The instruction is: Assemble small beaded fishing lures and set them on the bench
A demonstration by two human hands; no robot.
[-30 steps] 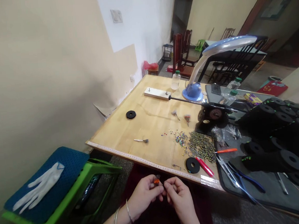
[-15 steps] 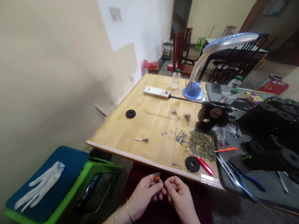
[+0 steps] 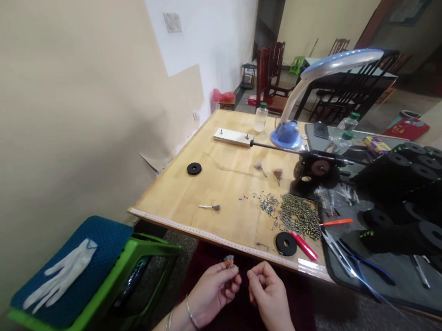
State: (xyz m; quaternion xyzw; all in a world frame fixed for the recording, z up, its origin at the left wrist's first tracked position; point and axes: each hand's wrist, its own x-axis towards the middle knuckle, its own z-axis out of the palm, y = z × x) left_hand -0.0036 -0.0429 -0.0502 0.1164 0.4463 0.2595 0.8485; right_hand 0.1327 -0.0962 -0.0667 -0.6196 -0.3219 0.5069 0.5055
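Note:
My left hand (image 3: pixel 211 289) pinches a small tuft of wire with orange beads (image 3: pixel 229 260) between thumb and fingertips, just below the table's front edge. My right hand (image 3: pixel 266 290) hangs a short way to its right, fingers loosely curled, with nothing visible in them. Both hands are over my dark red lap, in front of a wooden table (image 3: pixel 170 200). The nearest things on the table are a tape measure strip (image 3: pixel 227 240) along its edge and a tiny metal piece (image 3: pixel 261 244).
Striped beads (image 3: pixel 299 216) and loose coloured beads (image 3: pixel 268 205) lie on the table, with black rubber discs (image 3: pixel 286 244), a red-handled tool (image 3: pixel 304 246), and a blue lamp (image 3: pixel 286 135). Pliers (image 3: pixel 362 266) lie on a grey mat at right. A green stool (image 3: pixel 100 282) with a white glove stands at left.
My right hand has moved away to the right from my left hand, and the two no longer meet at the orange-beaded tuft. My left hand still holds the tuft.

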